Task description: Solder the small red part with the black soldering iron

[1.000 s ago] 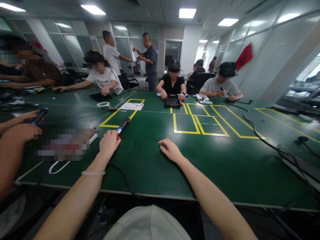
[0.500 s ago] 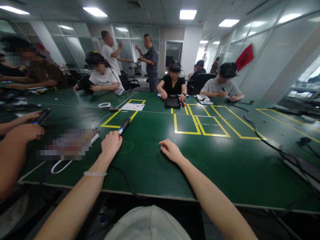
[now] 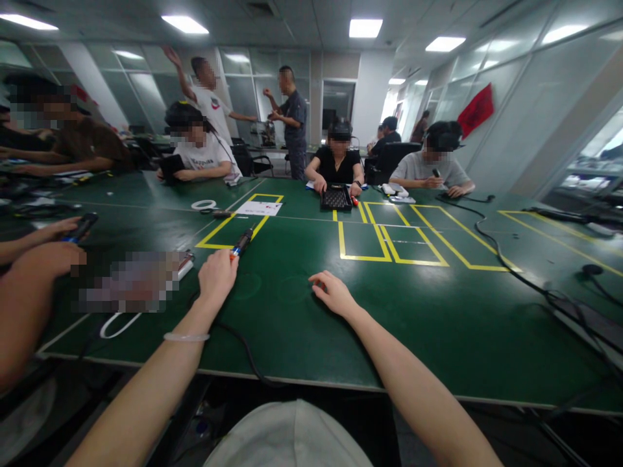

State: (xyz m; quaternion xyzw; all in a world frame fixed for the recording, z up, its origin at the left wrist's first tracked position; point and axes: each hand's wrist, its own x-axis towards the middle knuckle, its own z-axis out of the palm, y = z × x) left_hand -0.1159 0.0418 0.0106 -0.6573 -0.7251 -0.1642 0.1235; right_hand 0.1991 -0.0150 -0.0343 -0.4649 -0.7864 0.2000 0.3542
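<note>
Gripping tool (image 3: 244, 241) in left hand (image 3: 217, 275), with grip clamped around it, pointing toward 1 o'clock, near yellow tape (image 3: 210, 246) and paper (image 3: 259, 207). Holding right hand (image 3: 335, 296) at 3 o'clock from left hand, over green tabletop (image 3: 302, 344), with grip parted, fingers loosely curled.

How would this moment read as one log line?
left hand: holds tool; right hand: over table, nothing seen in it; paper: beyond tool

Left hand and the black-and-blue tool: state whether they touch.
Touching: the head view shows the left hand closed over the near end of the tool, whose far end juts out beyond.
</note>
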